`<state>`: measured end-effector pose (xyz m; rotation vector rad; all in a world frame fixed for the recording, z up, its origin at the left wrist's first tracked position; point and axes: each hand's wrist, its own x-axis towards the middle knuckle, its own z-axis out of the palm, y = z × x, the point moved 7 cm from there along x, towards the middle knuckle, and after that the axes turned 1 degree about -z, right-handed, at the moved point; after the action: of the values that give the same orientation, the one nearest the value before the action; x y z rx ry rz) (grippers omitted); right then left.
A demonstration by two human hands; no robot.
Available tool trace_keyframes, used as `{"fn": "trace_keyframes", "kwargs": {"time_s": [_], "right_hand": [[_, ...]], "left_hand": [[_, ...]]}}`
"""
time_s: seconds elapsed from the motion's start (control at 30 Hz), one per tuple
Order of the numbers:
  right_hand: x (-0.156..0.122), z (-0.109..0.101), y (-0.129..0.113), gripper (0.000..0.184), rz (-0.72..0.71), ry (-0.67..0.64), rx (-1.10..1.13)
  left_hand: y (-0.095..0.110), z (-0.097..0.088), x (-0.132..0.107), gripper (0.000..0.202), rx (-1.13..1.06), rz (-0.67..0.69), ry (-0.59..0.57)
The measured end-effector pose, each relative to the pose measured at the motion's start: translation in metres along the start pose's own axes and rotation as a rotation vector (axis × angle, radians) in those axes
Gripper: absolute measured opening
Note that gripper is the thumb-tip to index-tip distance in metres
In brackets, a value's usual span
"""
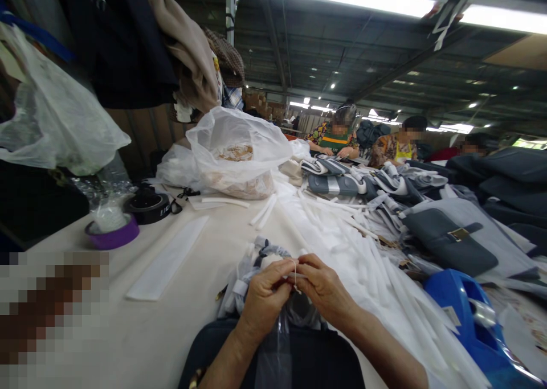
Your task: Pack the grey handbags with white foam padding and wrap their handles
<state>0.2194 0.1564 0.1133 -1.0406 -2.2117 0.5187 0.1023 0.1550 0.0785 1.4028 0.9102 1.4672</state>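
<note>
Both hands meet above a dark bag (325,355) that lies close to me. My left hand (265,292) pinches a thin white string (295,272) between thumb and fingers. From the other side, my right hand (327,289) is closed on the same string, which loops up between the fingertips. A strip of clear plastic (274,349) hangs below my left hand over the bag. Just behind the fingers is a bundle of wrapped straps (243,281) in grey and white. The exact ends of the string are hidden by my fingers.
At left stand a purple tape roll (111,233) and a black roll (147,205). A white strip (168,258) lies nearby. An open plastic bag (239,172) is behind. White tubes (367,269), grey bags (453,238) and a blue tape dispenser (457,315) fill the right. Co-workers sit farther back.
</note>
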Motion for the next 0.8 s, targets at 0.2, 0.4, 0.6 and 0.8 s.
{"fn": "trace_keyframes", "kwargs": {"time_s": [0.2, 0.4, 0.6, 0.8], "right_hand": [[-0.005, -0.006, -0.016, 0.021, -0.030, -0.009, 0.072], [-0.010, -0.003, -0.006, 0.015, 0.149, 0.131, 0.282], [-0.009, 0.011, 0.003, 0.019, 0.420, 0.256, 0.570], [-0.014, 0.017, 0.015, 0.036, 0.729, 0.341, 0.971]], "left_hand": [[0.012, 0.002, 0.003, 0.015, 0.059, 0.165, 0.004], [0.013, 0.000, 0.000, 0.015, 0.121, 0.202, 0.039], [0.016, 0.000, -0.002, 0.016, 0.201, 0.214, 0.066], [0.014, -0.001, -0.003, 0.018, 0.230, 0.199, 0.090]]}}
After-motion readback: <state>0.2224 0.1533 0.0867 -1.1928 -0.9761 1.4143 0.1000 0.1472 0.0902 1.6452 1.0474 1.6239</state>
